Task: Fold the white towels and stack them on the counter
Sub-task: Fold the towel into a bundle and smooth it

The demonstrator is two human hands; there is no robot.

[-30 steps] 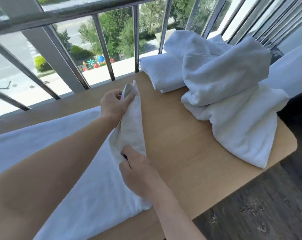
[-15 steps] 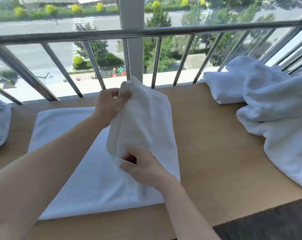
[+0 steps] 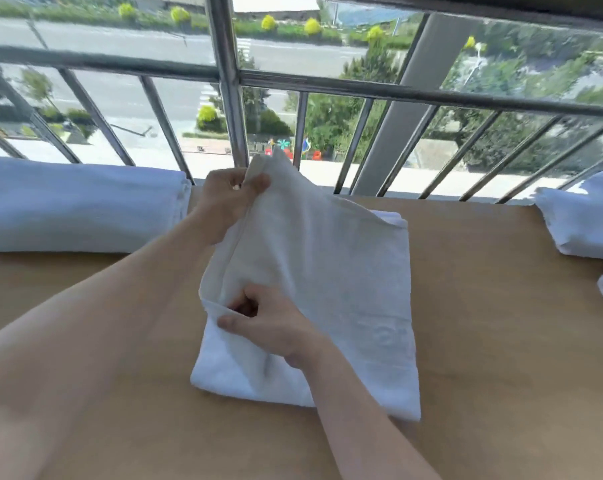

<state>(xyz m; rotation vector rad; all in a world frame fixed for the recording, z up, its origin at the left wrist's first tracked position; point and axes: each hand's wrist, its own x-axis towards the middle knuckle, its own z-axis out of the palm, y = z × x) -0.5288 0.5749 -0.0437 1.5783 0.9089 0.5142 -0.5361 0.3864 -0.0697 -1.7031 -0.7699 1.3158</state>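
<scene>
**Both hands grip the left edge of a half-folded towel at mid-counter**

The wooden counter (image 3: 483, 306) runs across the whole view, and its far edge meets a metal railing (image 3: 327, 88) with a street and trees behind it.

At the far left edge lies a broad stack of folded towels (image 3: 78, 206), white and flat, well apart from the hands.

The white towel (image 3: 345, 289) being folded lies in the middle of the counter, nearer the front edge than the far one. Its right side and lower layers rest flat on the wood. Its upper layer is lifted along the left side and slopes down to the right.

At the far right edge sits another heap of white towels (image 3: 584, 223), cut off by the frame.

The left hand (image 3: 227, 202) is raised over the far side of the towel. Its fingers are curled and, with the thumb, pinch the far left corner of the lifted layer.

The right hand (image 3: 272, 323) is lower and nearer the front edge. Its fingers are curled inward, and its thumb and forefinger pinch the near left corner of the same layer.
</scene>
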